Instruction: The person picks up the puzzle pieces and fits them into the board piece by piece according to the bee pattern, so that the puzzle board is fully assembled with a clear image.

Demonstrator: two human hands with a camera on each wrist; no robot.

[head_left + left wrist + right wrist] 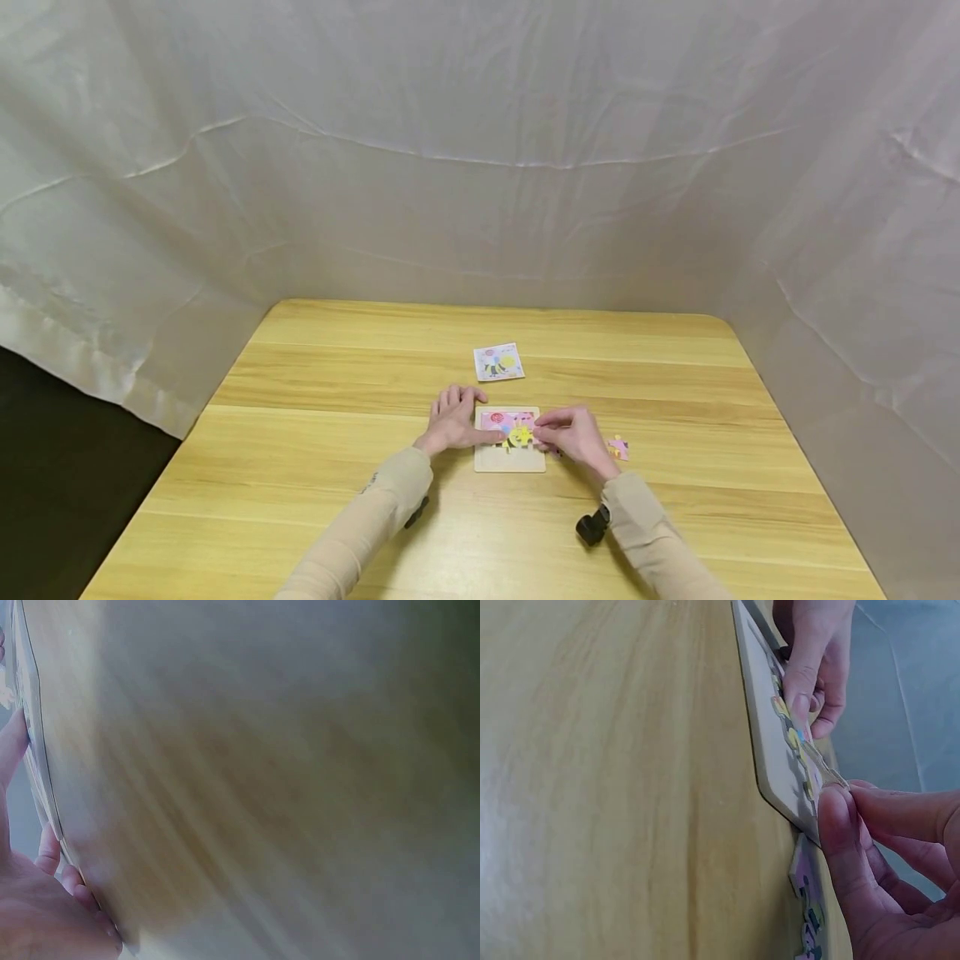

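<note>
Yellow and pink, the small cardboard puzzle piece [521,435] is pinched at its edge by the fingertips [838,814] of the right hand [573,437], which hold it tilted over the light wooden puzzle tray [510,460]. The left hand [452,421] lies with relaxed fingers at the left edge of the tray, its thumb pressing on the pieces already in place. To do this step well, I think the piece should be lowered flat, its tabs matched to the free gap, while the left hand keeps the tray from sliding. One more loose pink puzzle piece [618,449] lies just right of the right hand. A printed picture card [498,362] rests farther back, toward the far edge of the yellow wooden table [300,467].
</note>
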